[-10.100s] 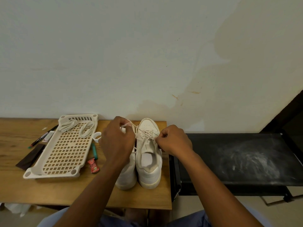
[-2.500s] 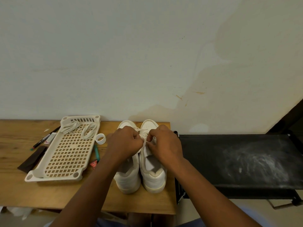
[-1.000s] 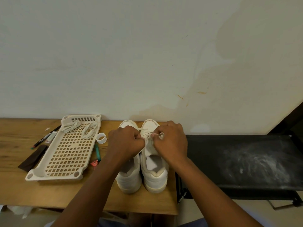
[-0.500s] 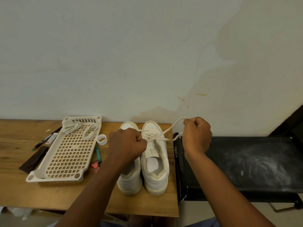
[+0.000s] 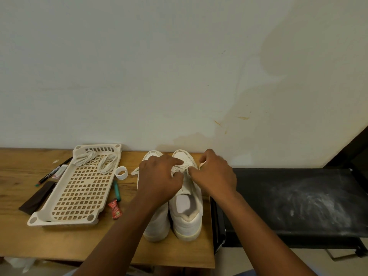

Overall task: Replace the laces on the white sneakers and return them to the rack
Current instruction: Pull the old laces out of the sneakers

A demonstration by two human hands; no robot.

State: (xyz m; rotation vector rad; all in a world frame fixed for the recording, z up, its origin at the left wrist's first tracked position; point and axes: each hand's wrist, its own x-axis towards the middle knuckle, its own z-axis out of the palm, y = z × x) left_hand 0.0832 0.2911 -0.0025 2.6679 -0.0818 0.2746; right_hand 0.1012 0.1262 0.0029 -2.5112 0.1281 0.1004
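Your left hand (image 5: 159,179) and right hand (image 5: 214,173) pinch the flat woven lace (image 5: 180,168) over the smooth white sneaker (image 5: 187,206).

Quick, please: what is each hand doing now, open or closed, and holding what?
Left hand: fingers curled, pinching the lace of the right sneaker.
Right hand: closed, pinching the same lace.

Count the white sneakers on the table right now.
2: the right sneaker under both hands, the left sneaker touching it, partly covered by the left hand.
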